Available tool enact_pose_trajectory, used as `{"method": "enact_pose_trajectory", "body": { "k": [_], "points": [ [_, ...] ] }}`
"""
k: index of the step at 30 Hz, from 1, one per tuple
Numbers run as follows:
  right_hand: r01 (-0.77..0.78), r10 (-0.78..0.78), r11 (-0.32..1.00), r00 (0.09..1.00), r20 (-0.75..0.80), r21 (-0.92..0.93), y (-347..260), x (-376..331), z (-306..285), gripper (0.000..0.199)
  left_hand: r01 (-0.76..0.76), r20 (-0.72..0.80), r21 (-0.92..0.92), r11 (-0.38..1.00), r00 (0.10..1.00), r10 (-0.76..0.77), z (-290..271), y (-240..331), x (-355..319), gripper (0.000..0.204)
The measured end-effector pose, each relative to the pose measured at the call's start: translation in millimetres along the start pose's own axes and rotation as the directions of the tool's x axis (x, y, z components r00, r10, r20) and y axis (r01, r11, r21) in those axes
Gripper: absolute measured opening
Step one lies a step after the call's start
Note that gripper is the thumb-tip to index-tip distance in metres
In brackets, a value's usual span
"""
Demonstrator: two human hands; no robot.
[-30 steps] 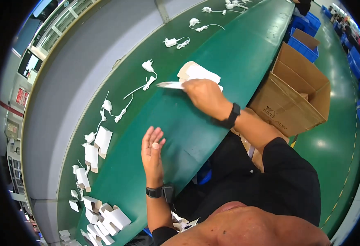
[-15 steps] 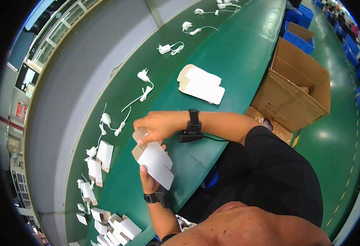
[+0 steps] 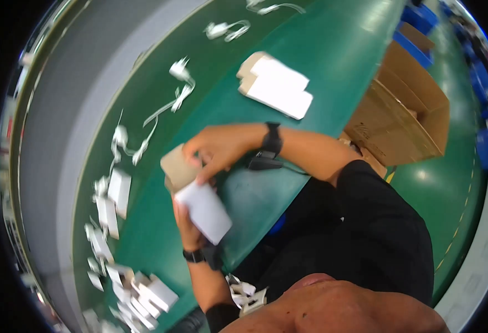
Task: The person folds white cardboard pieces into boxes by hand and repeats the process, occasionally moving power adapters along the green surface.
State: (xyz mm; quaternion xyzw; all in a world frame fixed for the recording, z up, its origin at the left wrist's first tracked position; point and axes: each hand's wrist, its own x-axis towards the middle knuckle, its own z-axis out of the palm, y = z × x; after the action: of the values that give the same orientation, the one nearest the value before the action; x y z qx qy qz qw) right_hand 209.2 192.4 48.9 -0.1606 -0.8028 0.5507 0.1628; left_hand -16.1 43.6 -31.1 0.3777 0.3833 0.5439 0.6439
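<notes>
A small white carton (image 3: 204, 213) is between my hands over the green work surface, its brown inner flap (image 3: 180, 166) folded out at the far end. My left hand (image 3: 187, 225) is closed around the carton's side from below. My right hand (image 3: 219, 149) bends over the flap end, thumb at the white panel's edge and fingers on the brown flap, slightly blurred. Beyond the hands lies a stack of flat white cartons (image 3: 277, 86) with brown undersides. On the left, folded white boxes (image 3: 158, 294) form a pile.
White plug chargers with cables (image 3: 180, 69) line the green conveyor belt (image 3: 144, 83) along its grey wall (image 3: 88, 83). Several white boxes (image 3: 119, 191) lie among them. At right stands a large open cardboard box (image 3: 394, 122), with a blue crate (image 3: 413, 44) behind it.
The carton in my hands has turned, opening its brown flap wider and showing a narrower white panel. My right hand has shifted along it. The whole view has moved slightly.
</notes>
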Motion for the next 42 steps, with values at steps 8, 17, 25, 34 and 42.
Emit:
{"method": "enact_pose_trajectory", "body": {
  "k": [8,17,25,34,42],
  "points": [
    [0.141,-0.050,0.967,0.922,-0.383,0.213,10,-16,57,0.031,-0.373,-0.098,0.162,0.914,0.915,0.391,30,-4,-2,0.064],
    [0.292,-0.094,0.854,0.900,-0.425,0.430,11,-18,82,0.026,-0.275,-0.112,0.099,0.956,0.952,0.285,42,-1,-23,0.046],
    [0.144,-0.077,0.977,0.926,-0.370,0.157,11,-32,62,0.014,-0.420,-0.066,0.224,0.879,0.894,0.444,62,-10,-14,0.060],
    [0.155,-0.069,0.949,0.952,-0.297,0.275,11,-36,40,0.016,-0.465,0.000,0.342,0.816,0.869,0.495,69,-13,-7,0.052],
    [0.128,-0.106,0.982,0.982,-0.154,0.141,1,-39,27,0.022,-0.445,0.012,0.401,0.800,0.876,0.482,63,-9,-8,0.037]
  ]
}}
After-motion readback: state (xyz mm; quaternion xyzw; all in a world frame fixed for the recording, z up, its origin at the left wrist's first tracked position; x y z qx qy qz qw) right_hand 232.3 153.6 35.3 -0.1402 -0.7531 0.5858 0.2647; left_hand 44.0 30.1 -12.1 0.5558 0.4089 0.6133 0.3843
